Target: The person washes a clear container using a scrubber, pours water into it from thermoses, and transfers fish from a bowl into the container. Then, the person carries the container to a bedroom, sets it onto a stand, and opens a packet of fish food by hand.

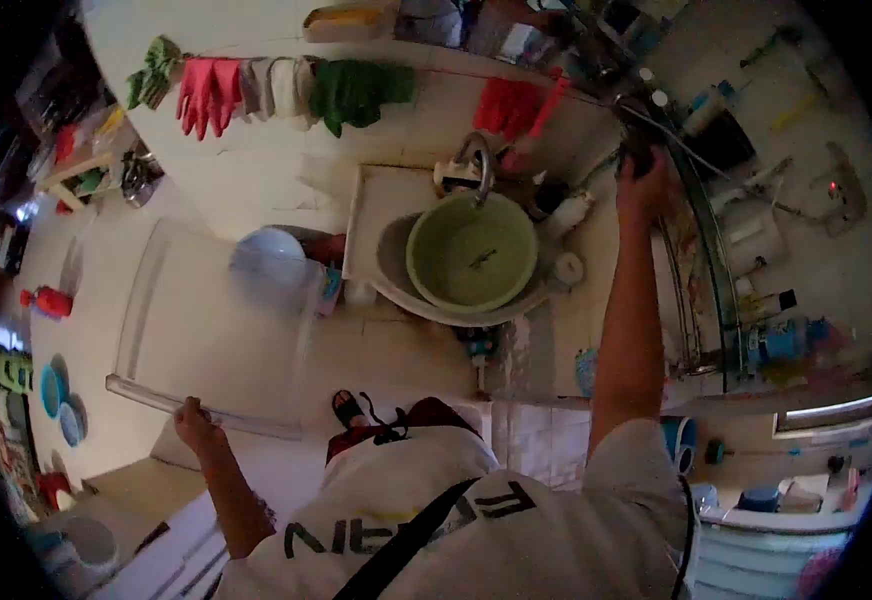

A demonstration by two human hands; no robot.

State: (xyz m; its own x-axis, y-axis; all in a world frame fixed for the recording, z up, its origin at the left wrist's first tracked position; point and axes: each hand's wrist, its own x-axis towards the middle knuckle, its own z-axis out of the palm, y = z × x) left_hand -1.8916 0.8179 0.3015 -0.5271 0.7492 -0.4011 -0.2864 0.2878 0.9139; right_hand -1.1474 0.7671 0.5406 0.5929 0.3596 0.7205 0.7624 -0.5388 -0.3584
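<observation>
White shirt (566,500) is filling the foreground; left hand (199,428) is gripping the clear panel (148,391), left of the sink (364,232), seemingly light, stiff, best held rim-wise; right hand (648,188) is seemingly clasping a dark object (637,158).

The faucet (478,165) at the top centre of the frame looks like glossy, smooth metal. Below it, the green basin (472,252) looks like plastic, smooth and fairly matt, and the sink (396,262) around it has a pale, hard finish with a slight sheen. The panel (221,330) at left is clear, smooth plastic or glass; which one cannot be told. At upper left, the pink gloves (208,95) look rubbery, while the dark green cloth (354,92) is soft, wrinkled and matt. The shirt (426,510) at the bottom is matt cloth with dark lettering. At right, the shelf edge (713,255) looks like glossy glass.
</observation>
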